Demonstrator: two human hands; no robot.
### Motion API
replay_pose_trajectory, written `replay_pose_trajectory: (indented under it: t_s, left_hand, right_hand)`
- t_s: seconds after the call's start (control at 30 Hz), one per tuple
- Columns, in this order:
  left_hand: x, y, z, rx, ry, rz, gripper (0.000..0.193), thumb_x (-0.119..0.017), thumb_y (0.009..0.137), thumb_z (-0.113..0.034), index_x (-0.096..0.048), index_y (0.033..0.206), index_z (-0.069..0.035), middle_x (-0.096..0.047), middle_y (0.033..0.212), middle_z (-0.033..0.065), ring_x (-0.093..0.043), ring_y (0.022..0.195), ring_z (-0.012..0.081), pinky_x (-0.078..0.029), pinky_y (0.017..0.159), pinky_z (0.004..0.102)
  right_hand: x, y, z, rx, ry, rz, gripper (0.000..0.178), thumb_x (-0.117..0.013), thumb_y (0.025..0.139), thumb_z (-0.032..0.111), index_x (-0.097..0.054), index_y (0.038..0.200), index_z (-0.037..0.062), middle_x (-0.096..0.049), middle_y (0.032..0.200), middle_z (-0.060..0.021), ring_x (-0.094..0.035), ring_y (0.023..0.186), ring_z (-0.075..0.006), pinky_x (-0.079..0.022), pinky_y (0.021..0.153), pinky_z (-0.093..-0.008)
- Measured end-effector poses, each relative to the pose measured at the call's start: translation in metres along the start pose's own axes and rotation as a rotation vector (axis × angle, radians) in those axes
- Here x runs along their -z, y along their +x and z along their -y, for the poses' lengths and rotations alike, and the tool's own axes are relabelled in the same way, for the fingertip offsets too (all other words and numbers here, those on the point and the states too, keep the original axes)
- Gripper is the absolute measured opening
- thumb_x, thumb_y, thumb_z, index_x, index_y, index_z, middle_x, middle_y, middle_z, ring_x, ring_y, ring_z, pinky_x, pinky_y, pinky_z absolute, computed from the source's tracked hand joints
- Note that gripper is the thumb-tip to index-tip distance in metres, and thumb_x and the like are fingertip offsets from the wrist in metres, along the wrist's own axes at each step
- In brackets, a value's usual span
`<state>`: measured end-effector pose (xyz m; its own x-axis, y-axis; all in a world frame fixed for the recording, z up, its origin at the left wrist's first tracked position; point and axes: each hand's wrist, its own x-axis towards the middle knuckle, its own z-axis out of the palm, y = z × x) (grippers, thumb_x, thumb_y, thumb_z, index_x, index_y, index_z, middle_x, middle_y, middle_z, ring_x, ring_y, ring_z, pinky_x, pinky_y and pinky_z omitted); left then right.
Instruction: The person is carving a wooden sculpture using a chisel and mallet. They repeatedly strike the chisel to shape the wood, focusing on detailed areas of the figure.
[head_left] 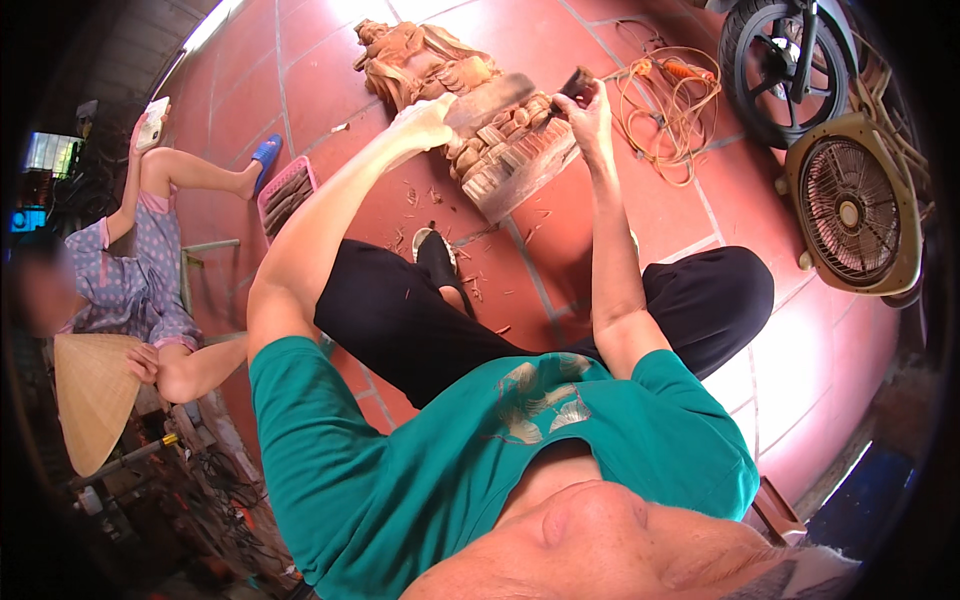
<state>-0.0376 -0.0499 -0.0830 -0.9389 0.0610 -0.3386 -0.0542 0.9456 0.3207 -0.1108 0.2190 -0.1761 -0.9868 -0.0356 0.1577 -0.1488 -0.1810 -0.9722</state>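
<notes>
On the tiled floor in front of me lies a carved wooden statue (425,62), with its flat-sided base (515,175) toward me. My left hand (422,125) is closed around the near end of a wooden mallet (490,104), a brown paddle-like piece blurred over the carving. Over the base's right side, my right hand (592,112) pinches a short dark tool (576,84). Its lower end is hard to make out against the carving, so I cannot tell its exact kind. Wood shavings (478,285) are scattered on the floor between my legs.
A pink basket of long tools (288,198) stands left of the statue. To the right are a coiled orange cord (660,110), a motorbike wheel (782,70) and a box fan (848,212). Another person (135,260) sits at left, holding a conical hat (92,400).
</notes>
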Motion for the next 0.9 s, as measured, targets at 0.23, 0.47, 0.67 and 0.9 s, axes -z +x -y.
replay_pose_trajectory:
  t_s: [0.23, 0.47, 0.67, 0.9]
  left_hand:
    - [0.016, -0.014, -0.016, 0.004, -0.284, -0.132, 0.096, -0.080, 0.075, -0.030, -0.032, 0.152, 0.002, -0.069, 0.110, 0.0221, -0.069, 0.083, 0.0263, -0.053, 0.084, 0.0394]
    - [0.032, -0.030, -0.046, -0.025, -0.338, -0.053, 0.094, -0.080, 0.075, -0.029, -0.033, 0.151, 0.001, -0.060, 0.132, 0.0251, -0.065, 0.110, 0.0313, -0.047, 0.099, 0.0398]
    - [0.029, -0.028, -0.033, -0.069, -0.275, -0.204, 0.096, -0.082, 0.076, -0.034, -0.034, 0.153, -0.004, -0.062, 0.126, 0.0193, -0.059, 0.088, 0.0230, -0.048, 0.084, 0.0368]
    - [0.041, -0.036, -0.042, -0.053, -0.483, -0.117, 0.097, -0.081, 0.073, -0.039, -0.036, 0.151, -0.003, -0.055, 0.139, 0.0239, -0.051, 0.132, 0.0346, -0.039, 0.111, 0.0421]
  right_hand:
    - [-0.009, -0.006, -0.008, 0.096, -0.280, 0.010, 0.053, -0.082, 0.077, 0.010, -0.051, 0.119, 0.0013, -0.071, 0.092, -0.0121, -0.070, 0.084, -0.0173, -0.057, 0.074, -0.0320]
    - [-0.017, -0.008, 0.011, 0.138, -0.552, -0.035, 0.054, -0.083, 0.078, 0.015, -0.050, 0.119, 0.0055, -0.071, 0.094, -0.0116, -0.070, 0.082, -0.0212, -0.056, 0.073, -0.0337]
    - [-0.016, -0.003, 0.017, 0.283, -0.665, -0.191, 0.054, -0.084, 0.076, 0.015, -0.050, 0.117, 0.0090, -0.071, 0.090, -0.0109, -0.070, 0.079, -0.0241, -0.055, 0.071, -0.0371]
    - [-0.006, 0.005, -0.001, 0.154, -0.519, -0.120, 0.066, -0.091, 0.067, 0.038, -0.064, 0.115, 0.0008, -0.071, 0.091, -0.0130, -0.069, 0.079, -0.0210, -0.056, 0.074, -0.0350]
